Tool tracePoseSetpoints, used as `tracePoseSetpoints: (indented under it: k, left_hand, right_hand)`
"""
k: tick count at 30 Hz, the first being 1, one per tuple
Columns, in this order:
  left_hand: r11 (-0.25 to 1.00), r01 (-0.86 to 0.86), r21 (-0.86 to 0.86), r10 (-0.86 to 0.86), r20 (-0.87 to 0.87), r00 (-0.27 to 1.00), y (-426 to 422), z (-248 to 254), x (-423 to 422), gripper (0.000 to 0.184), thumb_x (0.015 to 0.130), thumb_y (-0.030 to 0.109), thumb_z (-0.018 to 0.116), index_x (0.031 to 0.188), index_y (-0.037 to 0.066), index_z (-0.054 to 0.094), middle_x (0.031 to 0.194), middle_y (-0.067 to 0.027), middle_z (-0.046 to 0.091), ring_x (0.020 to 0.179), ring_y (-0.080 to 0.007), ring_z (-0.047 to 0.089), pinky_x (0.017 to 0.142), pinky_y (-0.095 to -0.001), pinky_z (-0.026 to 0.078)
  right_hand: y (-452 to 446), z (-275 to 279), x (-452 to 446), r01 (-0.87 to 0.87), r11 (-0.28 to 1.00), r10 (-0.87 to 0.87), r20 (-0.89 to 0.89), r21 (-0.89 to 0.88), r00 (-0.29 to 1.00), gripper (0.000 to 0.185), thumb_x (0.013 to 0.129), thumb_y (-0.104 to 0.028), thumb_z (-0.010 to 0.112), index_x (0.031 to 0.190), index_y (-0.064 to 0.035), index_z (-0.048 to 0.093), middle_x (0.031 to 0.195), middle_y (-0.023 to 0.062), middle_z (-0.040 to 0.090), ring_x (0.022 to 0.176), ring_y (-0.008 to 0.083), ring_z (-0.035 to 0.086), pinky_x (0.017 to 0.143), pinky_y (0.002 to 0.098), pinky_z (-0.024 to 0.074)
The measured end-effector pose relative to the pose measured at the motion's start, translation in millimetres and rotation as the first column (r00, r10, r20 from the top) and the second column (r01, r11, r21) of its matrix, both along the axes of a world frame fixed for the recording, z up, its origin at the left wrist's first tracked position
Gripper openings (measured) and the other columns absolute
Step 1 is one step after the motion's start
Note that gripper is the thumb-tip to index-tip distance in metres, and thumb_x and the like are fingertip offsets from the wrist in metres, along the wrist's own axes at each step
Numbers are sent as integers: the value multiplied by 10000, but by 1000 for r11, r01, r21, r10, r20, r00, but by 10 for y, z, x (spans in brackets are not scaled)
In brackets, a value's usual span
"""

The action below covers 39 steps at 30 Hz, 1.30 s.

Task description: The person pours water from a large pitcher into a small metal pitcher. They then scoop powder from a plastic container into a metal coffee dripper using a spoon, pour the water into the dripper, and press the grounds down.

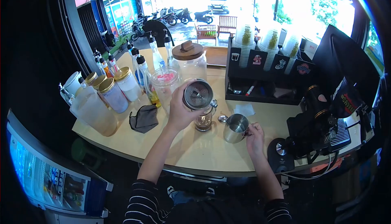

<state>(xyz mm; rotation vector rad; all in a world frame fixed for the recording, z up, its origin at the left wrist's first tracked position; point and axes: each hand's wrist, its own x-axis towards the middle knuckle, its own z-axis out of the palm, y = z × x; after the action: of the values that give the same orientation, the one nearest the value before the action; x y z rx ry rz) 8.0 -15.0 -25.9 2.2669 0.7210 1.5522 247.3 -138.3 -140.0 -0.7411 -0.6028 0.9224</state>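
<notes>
My left hand (182, 112) is wrapped round a round metal coffee dripper (198, 95), tipped so that its inside faces me. Dark specks and a small centre piece show within it. Below stands a glass mug (203, 123) with something brown in it; the dripper covers its upper part. With its fingers closed on the handle, my right hand (255, 136) holds a stainless steel pitcher (235, 132), which stands on or just over the counter. A metal spoon (222, 119) shows beside the pitcher, and a pale napkin (244, 110) lies behind it.
Left on the counter (179, 150) are a dark cloth (143, 119), a plastic jug (95, 112), several gold-lidded jars (122, 74) and pump bottles. A wooden-lidded jar (189, 63) stands behind. Right are a cup organizer (264, 71) and a black coffee machine (311, 126).
</notes>
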Motion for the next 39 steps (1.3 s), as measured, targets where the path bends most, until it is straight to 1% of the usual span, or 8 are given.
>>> tracePoseSetpoints:
  k: [3,6,15,22,28,30,34,39]
  left_hand:
    - [961,80,-266,-57,93,994,-50,82,31,799,604,106,852,1267,7,418,1215,-121,537,1118,-204,545,992,-345,433]
    - [966,107,-235,-68,166,984,22,-6,76,749,596,153,860,1211,-18,469,1090,-141,617,990,-195,625,883,-323,506]
    - [920,148,-362,-110,125,986,16,-147,87,759,616,114,851,1240,-15,439,1147,-117,567,1076,-188,568,965,-332,450]
    - [928,126,-349,-102,87,991,-10,-162,90,780,627,110,845,1270,-2,418,1199,-130,534,1121,-202,540,977,-337,444]
    - [985,70,-156,-28,259,965,-125,-301,-175,829,692,276,803,1326,0,346,1297,-158,447,1232,-264,430,1038,-399,322]
    - [994,-6,-109,55,460,886,-100,-377,-354,835,723,303,772,1350,2,311,1307,-151,427,1242,-268,403,1046,-405,277]
    - [977,-143,-158,202,465,862,195,-517,-683,882,694,295,796,1355,2,291,1332,-154,391,1248,-275,389,1030,-397,295]
    - [926,-134,-354,206,173,963,495,-801,-707,1009,587,317,861,1351,3,282,1345,-161,370,1240,-296,402,1035,-413,326]
  right_hand:
    - [3,-1,-7,-8,1000,8,-19,22,1000,147,895,-80,538,764,-109,477,695,-7,502,653,108,486,637,281,412]
    - [-20,50,-28,-6,1000,7,-11,11,1000,150,894,-84,544,763,-109,476,701,-8,499,663,103,487,650,266,397]
    - [-11,10,-17,25,1000,-25,2,8,1000,139,900,-79,546,783,-102,474,720,-8,504,668,93,497,651,250,410]
    - [1,-27,18,102,994,-100,61,-30,993,90,874,-61,580,849,-91,499,799,-2,529,723,84,517,687,237,412]
    - [-57,77,-22,273,962,-272,190,20,943,115,880,-48,557,978,-73,502,958,19,509,874,90,495,793,238,384]
    - [-52,77,-5,309,950,-312,204,51,928,138,879,-43,558,1004,-68,503,998,27,505,931,98,484,835,241,371]
    - [-49,138,-3,453,879,-476,295,145,829,210,853,-12,589,1031,-56,487,1040,24,475,869,76,468,776,215,377]
    - [-5,657,-225,506,760,-649,436,407,623,227,828,22,559,1025,-49,472,1108,68,455,971,120,437,854,269,365]
